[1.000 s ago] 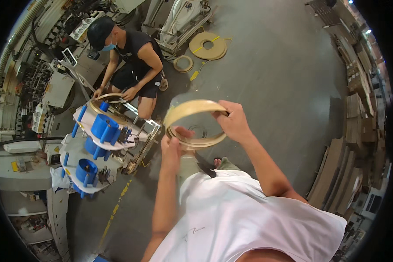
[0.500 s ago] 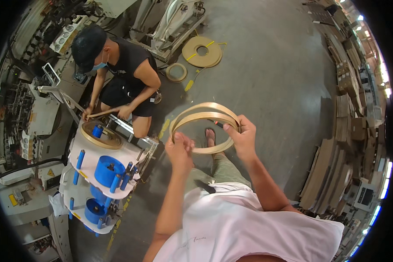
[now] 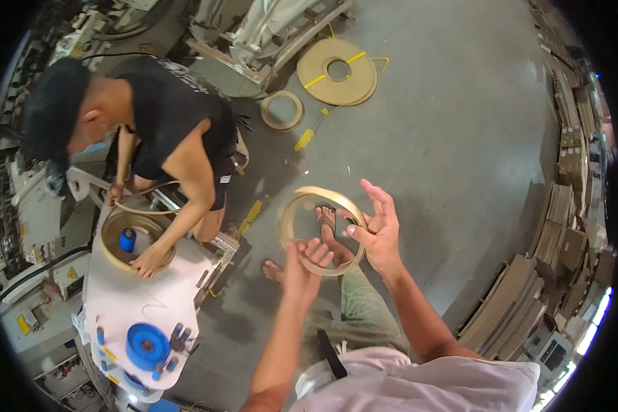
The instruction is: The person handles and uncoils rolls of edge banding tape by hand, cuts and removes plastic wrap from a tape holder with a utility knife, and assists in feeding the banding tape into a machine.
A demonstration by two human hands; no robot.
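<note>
A thin coil of wood-coloured edge banding (image 3: pixel 288 223) hangs in front of me, slightly blurred by motion. My left hand (image 3: pixel 304 269) grips its lower left side, with curled fingers showing inside the loop. At the right rim, my right hand (image 3: pixel 380 230) has its thumb across the band and some fingers bent behind it, while the upper fingers stretch away from it. A small dark object by the right fingers is too small to make out. On the left, a co-worker (image 3: pixel 165 123) handles a larger coil of banding (image 3: pixel 113 254) around a blue hub (image 3: pixel 127 239).
The white reel stand (image 3: pixel 117 305) at left also carries a blue reel (image 3: pixel 147 347). On the floor ahead lie a big strapped roll (image 3: pixel 316 65) and a smaller ring (image 3: pixel 296 122). Machinery lines the left; stacked cardboard (image 3: pixel 505 295) lines the right.
The coil in my hands has moved lower and its loops have come together. My right upper fingers have straightened. The co-worker has leaned over, placing a hand on the coil on the stand.
</note>
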